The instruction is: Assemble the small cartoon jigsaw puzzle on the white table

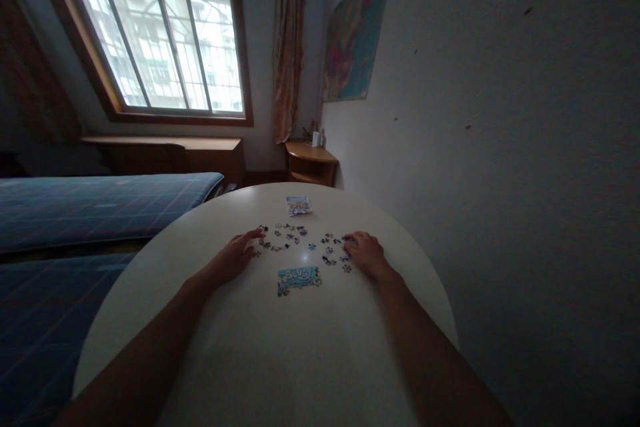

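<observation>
The joined jigsaw section (299,279) lies on the round white desk (310,347), nearer the person than both hands and between them; its long axis runs left to right, right end tilted slightly to the far side. The left hand (241,248) is left and far of it, the right hand (364,252) right and far, neither clearly nearer. The left hand's fingers and thumb are apart beside the left cluster of loose puzzle pieces (289,236). The right hand curls at the right cluster; whether it pinches a piece, I cannot tell. A picture packet (299,205) lies beyond the pieces
</observation>
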{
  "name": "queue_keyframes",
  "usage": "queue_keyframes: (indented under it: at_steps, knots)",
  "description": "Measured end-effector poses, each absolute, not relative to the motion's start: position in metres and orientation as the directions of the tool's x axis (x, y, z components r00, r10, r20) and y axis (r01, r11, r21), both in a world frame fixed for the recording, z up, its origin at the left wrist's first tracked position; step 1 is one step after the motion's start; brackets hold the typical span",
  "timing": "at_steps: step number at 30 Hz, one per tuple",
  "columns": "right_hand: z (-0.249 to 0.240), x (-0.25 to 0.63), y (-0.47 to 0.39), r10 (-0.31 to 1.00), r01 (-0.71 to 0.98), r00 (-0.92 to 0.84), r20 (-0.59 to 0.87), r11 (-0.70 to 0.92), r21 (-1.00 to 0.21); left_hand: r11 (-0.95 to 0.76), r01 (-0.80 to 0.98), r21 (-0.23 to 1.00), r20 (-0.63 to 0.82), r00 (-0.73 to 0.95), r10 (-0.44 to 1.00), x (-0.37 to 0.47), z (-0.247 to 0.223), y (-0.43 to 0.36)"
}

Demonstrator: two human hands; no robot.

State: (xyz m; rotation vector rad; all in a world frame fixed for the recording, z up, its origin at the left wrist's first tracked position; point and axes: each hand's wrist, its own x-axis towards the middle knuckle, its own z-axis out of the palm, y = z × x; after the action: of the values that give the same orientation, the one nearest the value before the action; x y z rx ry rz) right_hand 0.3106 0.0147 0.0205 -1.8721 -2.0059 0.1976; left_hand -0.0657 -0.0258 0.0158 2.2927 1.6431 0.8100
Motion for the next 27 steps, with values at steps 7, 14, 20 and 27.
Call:
queue_keyframes:
  at_steps: [7,14,20,27]
  knots:
    - [0.018,0.312,0.017,0.980,0.925,-0.049,0.195,0.118,-0.362,-0.331,0.839,0.431,0.340,0.189,0.921,-0.068,0.018,-0.026]
    - [0.023,0.310,0.013,0.981,0.927,-0.039,0.191,0.107,-0.360,-0.259,0.850,0.459,0.345,0.098,0.934,-0.066,0.017,-0.022]
    - [0.023,0.309,0.011,0.981,0.928,-0.034,0.189,0.101,-0.359,-0.333,0.879,0.342,0.315,0.227,0.921,-0.061,0.011,-0.017]
    - [0.023,0.310,0.012,0.981,0.926,-0.039,0.188,0.106,-0.362,-0.195,0.961,0.194,0.329,0.124,0.936,-0.067,0.009,-0.017]
